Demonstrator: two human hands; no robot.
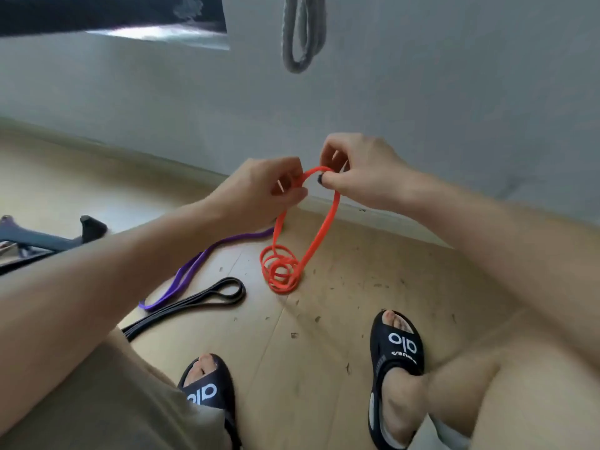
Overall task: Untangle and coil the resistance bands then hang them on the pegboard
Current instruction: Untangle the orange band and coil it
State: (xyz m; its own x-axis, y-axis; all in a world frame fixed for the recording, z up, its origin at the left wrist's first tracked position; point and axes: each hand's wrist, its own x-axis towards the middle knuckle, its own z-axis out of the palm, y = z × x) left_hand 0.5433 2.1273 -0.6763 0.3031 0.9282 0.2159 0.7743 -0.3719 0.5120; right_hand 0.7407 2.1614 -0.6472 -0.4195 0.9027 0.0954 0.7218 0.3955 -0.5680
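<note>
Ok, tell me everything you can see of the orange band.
The orange band is a thin, flat strip, rubbery in look, bright orange. Its top is pinched between the left hand and the right hand, held above the wooden floor. From there two strands hang down, a short arc spanning the hands. The lower end lies on the floor in a loose tangle of small overlapping loops, near the purple band but apart from it there.
</note>
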